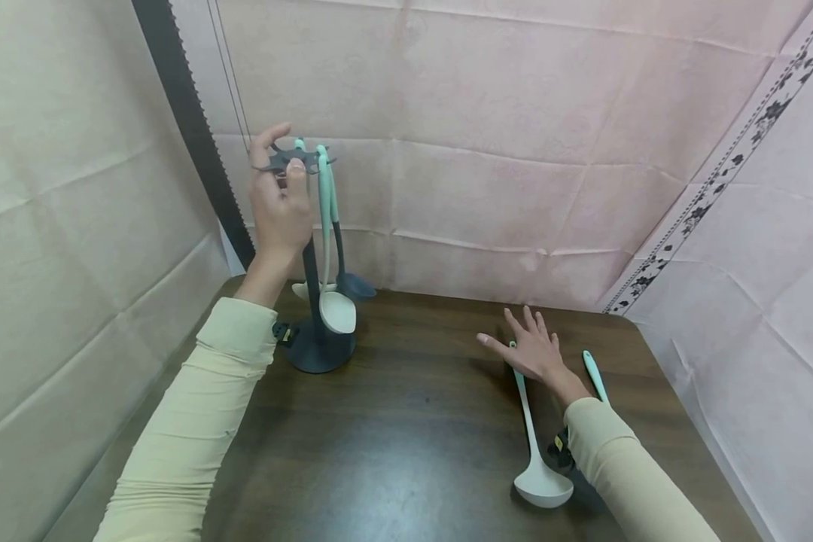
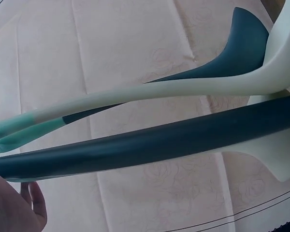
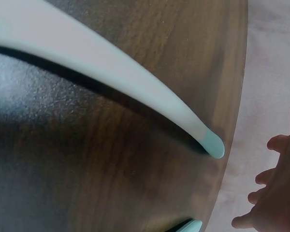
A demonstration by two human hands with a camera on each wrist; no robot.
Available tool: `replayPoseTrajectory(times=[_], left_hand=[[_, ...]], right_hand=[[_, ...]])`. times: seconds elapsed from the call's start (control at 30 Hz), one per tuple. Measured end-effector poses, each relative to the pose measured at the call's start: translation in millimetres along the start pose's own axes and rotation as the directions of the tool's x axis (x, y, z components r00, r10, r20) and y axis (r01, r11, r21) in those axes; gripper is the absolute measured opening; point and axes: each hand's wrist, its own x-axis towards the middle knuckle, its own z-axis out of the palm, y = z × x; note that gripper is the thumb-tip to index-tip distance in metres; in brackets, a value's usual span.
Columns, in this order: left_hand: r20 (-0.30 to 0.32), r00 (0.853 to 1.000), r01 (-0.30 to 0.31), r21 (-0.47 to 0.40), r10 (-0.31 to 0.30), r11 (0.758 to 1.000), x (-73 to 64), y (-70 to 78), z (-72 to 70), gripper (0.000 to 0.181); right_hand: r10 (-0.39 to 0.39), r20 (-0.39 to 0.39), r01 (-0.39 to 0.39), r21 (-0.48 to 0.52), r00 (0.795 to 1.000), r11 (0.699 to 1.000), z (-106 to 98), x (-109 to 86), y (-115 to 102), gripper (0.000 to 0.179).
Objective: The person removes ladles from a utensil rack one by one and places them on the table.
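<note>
My left hand (image 1: 281, 214) grips the hooked top of a dark utensil stand (image 1: 321, 354), thumb and fingers around the rack. Several utensils with mint handles hang there, among them a white-headed one (image 1: 339, 312) and a dark blue-headed one (image 1: 357, 286). In the left wrist view, the stand's pole (image 2: 150, 140) runs beside their stems. Over at the right, my right hand (image 1: 534, 350) is spread above the handle end of a white ladle (image 1: 543, 485), which lies on the table. The right wrist view shows these fingers extended, apart from the ladle's handle (image 3: 135, 77).
Beside my right forearm lies another utensil with a mint handle (image 1: 592, 374), its lower part hidden by the sleeve. The brown wooden table (image 1: 420, 429) is bordered by pale cloth at the back (image 1: 481, 188) and both sides.
</note>
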Motion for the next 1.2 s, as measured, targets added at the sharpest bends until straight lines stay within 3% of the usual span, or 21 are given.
replayPoseTrajectory(times=[0.43,0.67,0.77,0.93,1.07,1.2], left_hand=[[-0.032,0.999,-0.031,0.000,0.031,1.000,3.3,-3.3,-2.9,0.050],[-0.009,0.999,-0.042,-0.026,0.042,0.999,5.7,-6.5,-1.8,0.057],[0.025,1.000,-0.017,-0.063,0.018,0.998,9.0,-6.5,-2.3,0.059],[0.182,0.983,0.021,-0.175,0.011,0.984,14.8,-6.6,-5.0,0.059],[0.276,0.961,0.085,-0.273,-0.006,0.958,17.4,-5.5,-6.3,0.060],[0.291,0.957,0.119,-0.385,-0.002,0.915,20.0,-7.5,-6.6,0.062]], right_hand=[[-0.025,-0.019,0.025,0.004,1.000,1.000,-6,3.2,-7,0.107],[-0.047,-0.024,0.047,-0.008,0.999,0.999,-11,5.2,-12,0.106],[-0.054,-0.016,0.054,-0.015,0.998,0.998,-12,5.3,-15,0.106],[-0.063,-0.011,0.063,-0.008,0.998,0.998,-15,4.8,-17,0.105],[-0.071,-0.017,0.071,0.022,0.997,0.997,-19,4.1,-19,0.104],[-0.081,-0.013,0.081,0.033,0.997,0.996,-22,5.4,-20,0.104]])
